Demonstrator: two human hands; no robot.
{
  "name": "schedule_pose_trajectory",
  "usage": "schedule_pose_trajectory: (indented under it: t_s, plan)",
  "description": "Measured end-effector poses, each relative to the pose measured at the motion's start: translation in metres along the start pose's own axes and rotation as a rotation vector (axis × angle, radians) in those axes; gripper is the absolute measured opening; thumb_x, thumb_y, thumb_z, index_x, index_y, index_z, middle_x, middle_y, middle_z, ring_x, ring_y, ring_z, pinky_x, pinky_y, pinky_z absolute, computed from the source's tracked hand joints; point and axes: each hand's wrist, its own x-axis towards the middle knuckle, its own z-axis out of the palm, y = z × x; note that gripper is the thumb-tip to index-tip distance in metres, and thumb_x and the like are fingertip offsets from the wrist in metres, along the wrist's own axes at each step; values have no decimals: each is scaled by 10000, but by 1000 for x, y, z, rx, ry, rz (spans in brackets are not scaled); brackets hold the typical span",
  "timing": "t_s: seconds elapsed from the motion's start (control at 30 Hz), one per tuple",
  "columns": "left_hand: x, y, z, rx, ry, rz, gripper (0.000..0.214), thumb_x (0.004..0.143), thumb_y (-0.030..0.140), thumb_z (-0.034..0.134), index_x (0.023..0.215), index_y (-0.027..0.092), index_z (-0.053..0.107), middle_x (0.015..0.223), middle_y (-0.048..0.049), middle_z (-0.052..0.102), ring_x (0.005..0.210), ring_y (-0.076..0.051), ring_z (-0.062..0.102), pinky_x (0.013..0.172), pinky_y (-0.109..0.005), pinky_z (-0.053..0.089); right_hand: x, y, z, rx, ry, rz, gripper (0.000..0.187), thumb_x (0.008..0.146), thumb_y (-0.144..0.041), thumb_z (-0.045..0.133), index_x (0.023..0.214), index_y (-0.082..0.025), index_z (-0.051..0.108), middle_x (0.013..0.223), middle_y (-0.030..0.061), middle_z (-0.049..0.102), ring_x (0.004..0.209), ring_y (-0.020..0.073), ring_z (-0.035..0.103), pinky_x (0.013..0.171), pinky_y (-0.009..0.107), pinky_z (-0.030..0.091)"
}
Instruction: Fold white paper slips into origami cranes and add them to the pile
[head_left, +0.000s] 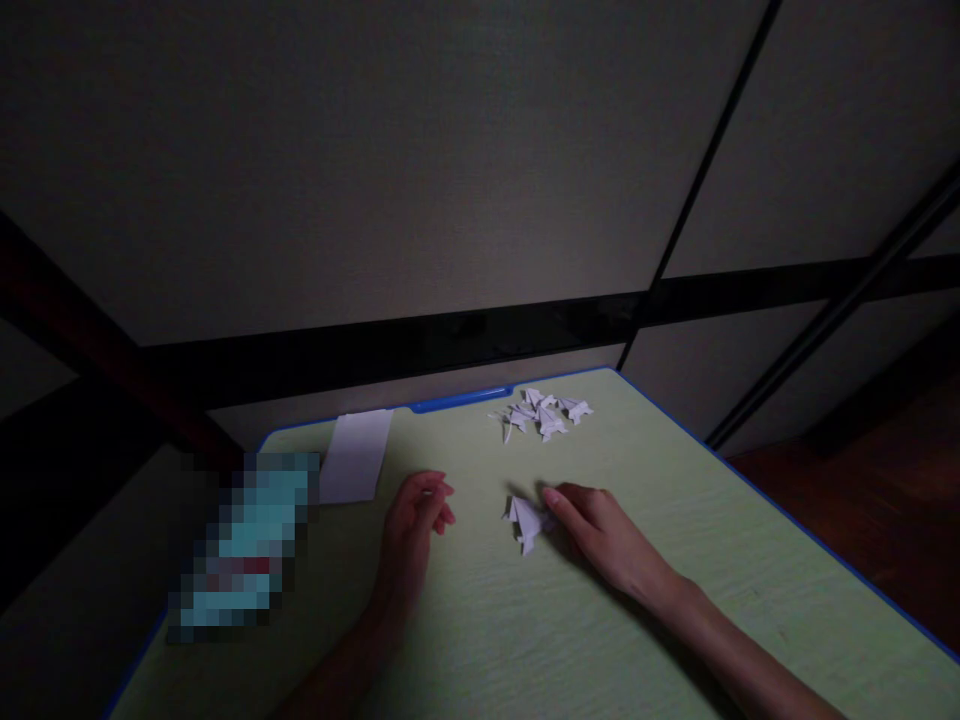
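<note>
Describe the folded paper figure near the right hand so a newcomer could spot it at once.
On the pale green, blue-edged table, look between the left hand and the right hand. The small white folded figure is right next to the right hand. Unlike the paper figures clustered toward the far edge, it sits alone, nearer the camera.

- A person's right hand (596, 535) reaches a folded paper figure (527, 522) on a pale green table (465, 650); from here, whether the fingertips grip it is unclear.
- The left hand (412, 510), fingers loosely curled, hangs to the figure's left, apart from it.
- Similar white paper figures (551, 422) cluster near the far edge, beside a blue strip (465, 399).
- White paper (356, 457) lies at left, next to a blurred light-blue item (259, 520).
- Dim panels (420, 170) rise behind.
</note>
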Motion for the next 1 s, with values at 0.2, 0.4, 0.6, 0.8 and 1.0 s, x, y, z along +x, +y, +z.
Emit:
schedule_pose_trajectory:
  t_s: [0.2, 0.4, 0.6, 0.8, 1.0]
  plan:
    - [3, 0, -1, 56, -36, 11, 129, 608, 209, 546, 716, 146, 513, 659, 30, 530, 479, -68, 462, 454, -192, 350, -4, 5, -23, -407, 67, -104, 272, 827, -307, 365, 881, -139, 571, 564, 27, 585, 463, 124, 494, 466, 237, 302]
    - [3, 0, -1, 64, -80, 10, 117, 605, 152, 515, 721, 145, 504, 622, 38, 513, 488, -71, 460, 462, -189, 347, -16, -3, -28, -651, -244, -530, 296, 854, -289, 347, 1054, -190, 541, 639, 15, 626, 497, 121, 528, 485, 255, 296]
    - [4, 0, -1, 72, -106, 2, 104, 593, 158, 506, 695, 141, 500, 608, 34, 505, 489, -76, 457, 462, -192, 343, -24, 4, -8, -878, -177, -536, 391, 849, -326, 354, 1170, -117, 436, 641, 48, 633, 489, 137, 527, 445, 259, 260]
    - [4, -2, -1, 73, -108, 1, 97, 578, 188, 509, 665, 145, 499, 645, 16, 507, 508, -85, 461, 466, -200, 348, -25, 7, 6, -899, -125, -485, 376, 859, -313, 341, 1164, -115, 439, 666, 51, 639, 523, 137, 550, 459, 249, 289]
    - [5, -6, 1, 68, -123, -11, 103, 579, 204, 510, 664, 147, 501, 640, 13, 508, 524, -92, 468, 485, -202, 369, -29, 12, 6, -843, -88, -499, 307, 854, -283, 352, 1063, -137, 523, 663, 36, 638, 554, 146, 566, 486, 253, 314]
